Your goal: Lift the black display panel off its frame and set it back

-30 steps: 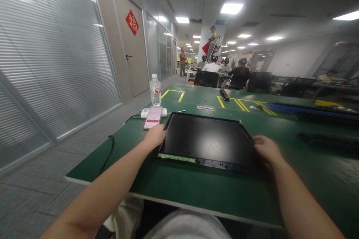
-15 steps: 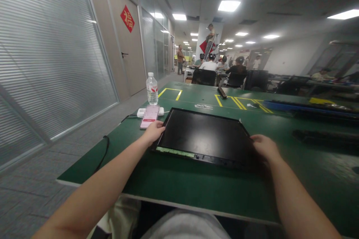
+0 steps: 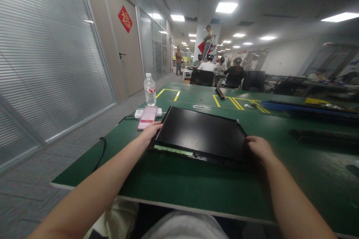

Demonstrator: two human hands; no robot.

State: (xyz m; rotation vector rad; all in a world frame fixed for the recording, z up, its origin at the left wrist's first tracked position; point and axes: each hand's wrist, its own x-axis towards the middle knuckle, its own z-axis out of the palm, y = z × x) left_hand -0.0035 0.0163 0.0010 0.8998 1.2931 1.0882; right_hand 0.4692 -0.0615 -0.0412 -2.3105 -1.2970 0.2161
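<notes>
A flat black screen panel (image 3: 200, 129), with a dark frame and a green strip (image 3: 174, 151) along its near edge, is at the middle of the green table (image 3: 196, 186). My left hand (image 3: 151, 131) grips its left side, fingers closed on the edge, with the fingertips partly hidden. At the right side, my right hand (image 3: 260, 147) pinches the panel's edge. The panel looks slightly tilted; whether its underside touches the table is hidden. Just beyond my left hand lies a phone (image 3: 146, 118) with a pink screen, against a white power strip (image 3: 158, 112).
A water bottle (image 3: 150, 89) stands at the table's far left. A black cable (image 3: 102, 153) hangs at the left edge. Yellow tape (image 3: 237, 103), a dark slim bar (image 3: 220, 93) and a blue tray (image 3: 294, 106) lie farther back. People sit beyond; one stands on a ladder (image 3: 213, 43).
The view has shifted slightly. The screen panel appears a little higher at its far edge, with both hands still on its sides.
</notes>
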